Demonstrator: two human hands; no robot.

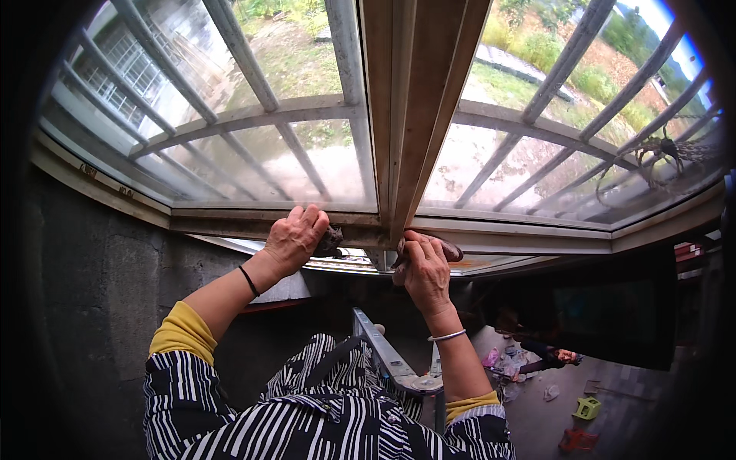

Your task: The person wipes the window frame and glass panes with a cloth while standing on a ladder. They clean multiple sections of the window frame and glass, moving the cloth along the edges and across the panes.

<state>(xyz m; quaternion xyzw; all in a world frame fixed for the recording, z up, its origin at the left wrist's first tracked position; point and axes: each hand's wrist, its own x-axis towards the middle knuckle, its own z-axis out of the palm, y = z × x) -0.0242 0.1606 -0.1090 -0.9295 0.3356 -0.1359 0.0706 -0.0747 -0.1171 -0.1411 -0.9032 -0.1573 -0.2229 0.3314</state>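
Note:
My left hand (296,236) is on the lower rail of the left window sash (230,218), its fingers bent over the edge. A dark, wadded rag (329,241) is bunched under that palm. To the right, my right hand (426,264) grips a brownish cloth (451,250) at the foot of the upright window frame (409,115). One part of the cloth sticks out beyond the fingers, and another hangs at the left of the hand. Fingertips of both hands are partly hidden. Hazy glass panes (333,167) stand above the rail.
Metal security bars (247,115) cross outside the glass, with rope (667,149) tied at right. A folding metal ladder (391,356) stands against my body. Far below are a person (546,356), plastic bags (509,362), a green stool (586,407) and a red stool (578,440).

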